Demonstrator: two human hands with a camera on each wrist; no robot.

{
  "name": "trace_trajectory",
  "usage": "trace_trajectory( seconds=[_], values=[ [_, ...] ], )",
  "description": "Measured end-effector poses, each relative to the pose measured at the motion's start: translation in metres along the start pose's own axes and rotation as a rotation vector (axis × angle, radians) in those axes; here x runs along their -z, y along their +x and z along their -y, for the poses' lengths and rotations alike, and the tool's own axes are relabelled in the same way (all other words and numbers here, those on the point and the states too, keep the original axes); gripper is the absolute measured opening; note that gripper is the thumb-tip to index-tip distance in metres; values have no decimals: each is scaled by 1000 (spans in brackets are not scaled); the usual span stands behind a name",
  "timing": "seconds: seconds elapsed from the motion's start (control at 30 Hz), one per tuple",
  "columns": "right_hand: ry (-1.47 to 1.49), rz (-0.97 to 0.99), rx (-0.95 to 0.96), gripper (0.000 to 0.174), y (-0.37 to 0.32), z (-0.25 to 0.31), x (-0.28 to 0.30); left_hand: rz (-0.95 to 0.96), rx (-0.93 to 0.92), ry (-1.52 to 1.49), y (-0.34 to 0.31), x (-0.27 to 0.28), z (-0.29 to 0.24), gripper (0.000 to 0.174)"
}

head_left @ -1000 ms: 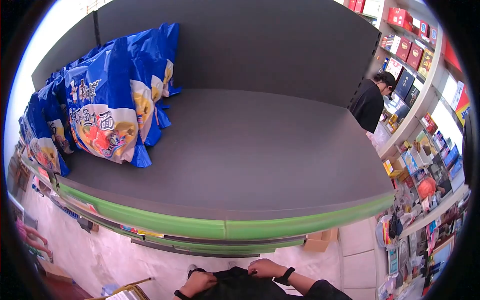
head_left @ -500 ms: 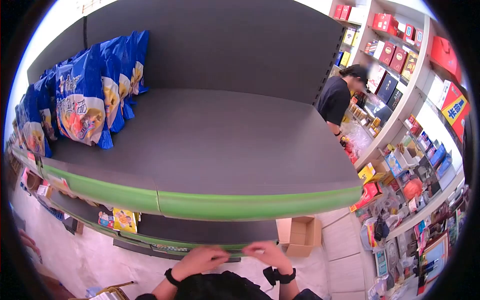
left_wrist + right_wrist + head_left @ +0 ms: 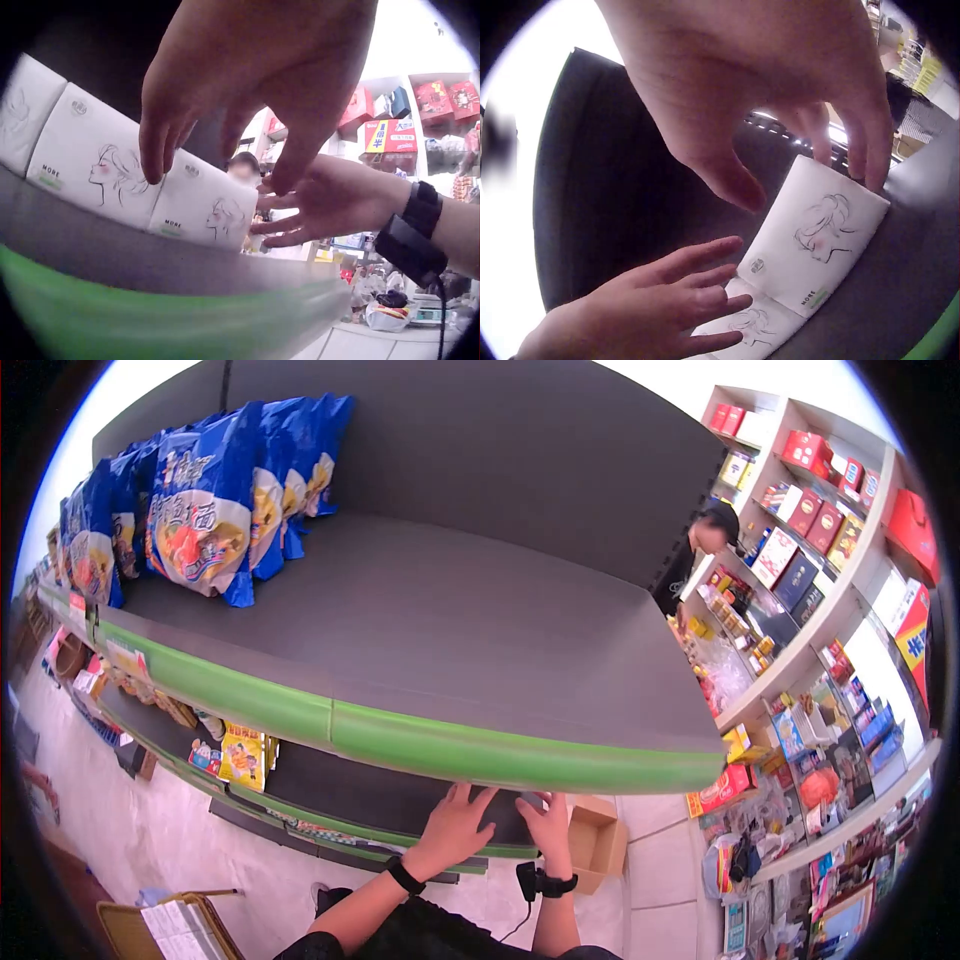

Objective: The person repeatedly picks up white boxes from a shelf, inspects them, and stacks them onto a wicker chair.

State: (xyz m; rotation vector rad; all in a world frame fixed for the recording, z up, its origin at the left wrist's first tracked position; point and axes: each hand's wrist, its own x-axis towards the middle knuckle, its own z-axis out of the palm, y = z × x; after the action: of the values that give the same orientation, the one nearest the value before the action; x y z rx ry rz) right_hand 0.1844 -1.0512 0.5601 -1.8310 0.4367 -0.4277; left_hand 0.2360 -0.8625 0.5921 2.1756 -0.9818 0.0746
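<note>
In the left wrist view, white tissue packs (image 3: pixel 90 161) printed with a line-drawn head and "MORE" stand in a row behind a green shelf edge. My left hand (image 3: pixel 255 56) reaches down over them, its fingertips at the seam between two packs. At the row's end, my right hand (image 3: pixel 337 195) has its fingers spread beside the last pack (image 3: pixel 206 202). The right wrist view shows my right hand's fingertips at that pack's far edge, the thumb held apart from it. In the head view, both hands are at the lower shelf (image 3: pixel 350 785), fingertips hidden under the upper shelf's edge.
Blue noodle bags (image 3: pixel 200 510) stand at the left of the upper shelf (image 3: pixel 450 620), which has a green front edge (image 3: pixel 500 755). Yellow packets (image 3: pixel 243 755) sit on the lower shelf. An open carton (image 3: pixel 597 845) is on the floor. A person (image 3: pixel 715 530) stands beyond the shelf.
My hands have moved forward from in front of my body to the lower shelf, and the fingertips now pass under the upper edge. The head view has shifted and tilted.
</note>
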Motion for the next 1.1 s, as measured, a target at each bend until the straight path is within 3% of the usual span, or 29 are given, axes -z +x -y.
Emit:
trace_trajectory(
  seconds=[0.27,0.4,0.5,0.63,0.73,0.83,0.87,1.0,1.1],
  values=[
    [60,42,-72,47,-14,-3,10,-111,95,-286,-12,-13,17,50],
    [55,33,-38,51,-29,-14,13,-216,73,-390,-17,-4,13,37],
    [105,17,-27,61,-46,1,15,-235,137,-628,-28,0,8,28],
    [67,31,-7,62,-73,28,17,-232,82,-729,-54,28,-8,17],
    [5,171,50,67,-87,37,10,-238,6,-707,-89,51,-9,17],
    [-15,394,82,71,-103,58,-13,-224,79,-791,-136,85,-12,16],
    [67,468,65,71,-111,64,-25,-236,101,-798,-157,95,-10,16],
    [261,779,-98,70,-146,83,-75,-270,189,-1352,-248,116,9,23],
    [259,997,-206,67,-183,87,-122,-333,307,-1405,-328,146,3,26]
  ],
)
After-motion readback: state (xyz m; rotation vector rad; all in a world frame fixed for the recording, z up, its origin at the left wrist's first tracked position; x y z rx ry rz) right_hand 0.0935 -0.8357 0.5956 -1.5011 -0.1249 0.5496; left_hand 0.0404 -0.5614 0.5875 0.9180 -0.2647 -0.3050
